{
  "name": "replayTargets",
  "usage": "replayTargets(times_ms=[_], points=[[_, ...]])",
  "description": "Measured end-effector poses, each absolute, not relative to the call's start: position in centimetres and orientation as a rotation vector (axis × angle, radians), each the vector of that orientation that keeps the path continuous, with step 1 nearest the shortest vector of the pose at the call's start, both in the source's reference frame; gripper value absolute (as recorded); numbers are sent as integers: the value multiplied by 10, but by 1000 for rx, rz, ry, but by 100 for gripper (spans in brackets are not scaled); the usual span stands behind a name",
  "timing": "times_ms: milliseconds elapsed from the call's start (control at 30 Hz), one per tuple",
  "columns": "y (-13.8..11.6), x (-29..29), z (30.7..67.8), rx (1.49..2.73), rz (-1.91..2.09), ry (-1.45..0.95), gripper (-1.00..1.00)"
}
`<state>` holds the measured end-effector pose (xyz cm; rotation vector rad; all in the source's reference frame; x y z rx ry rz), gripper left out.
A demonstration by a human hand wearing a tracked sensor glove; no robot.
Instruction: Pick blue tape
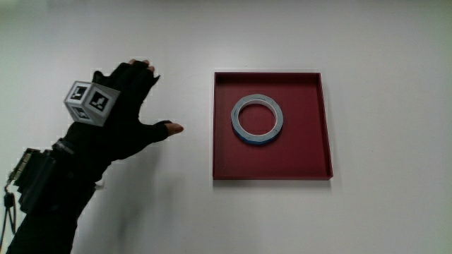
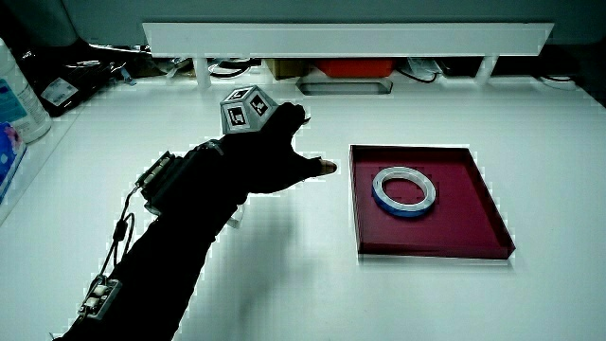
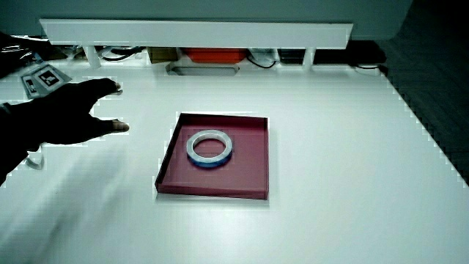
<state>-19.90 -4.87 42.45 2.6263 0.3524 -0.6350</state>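
Tape first: your blue-edged tape roll (image 1: 258, 119) lies flat inside the shallow dark red square tray (image 1: 226, 162). Your gloved hand (image 1: 120, 116) hovers beside that tray, fingers spread, holding nothing. Both side views show your hand (image 2: 270, 156) apart from the tray (image 3: 172, 183).

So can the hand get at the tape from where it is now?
Probably yes. The hand is open over bare table beside the tray, and nothing stands between them. The tape lies flat and alone in the tray, whose low rim shouldn't block a grasp from above.
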Motion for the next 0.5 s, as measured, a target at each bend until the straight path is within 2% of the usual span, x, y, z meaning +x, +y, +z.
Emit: replayTargets(times_ms=[33,67,133,200,333,367,400,500], points=[[-48,-194,423,2628,-615,346,0],[-47,-191,426,2575,-683,302,0],[-48,-184,427,2610,-630,364,0],[-48,-179,434,2547,-724,314,0],[-49,-161,438,2585,-700,432,0],[-48,-157,438,2537,-728,372,0],[-49,-152,436,2556,-696,413,0],[-48,-142,442,2506,-751,407,0]])
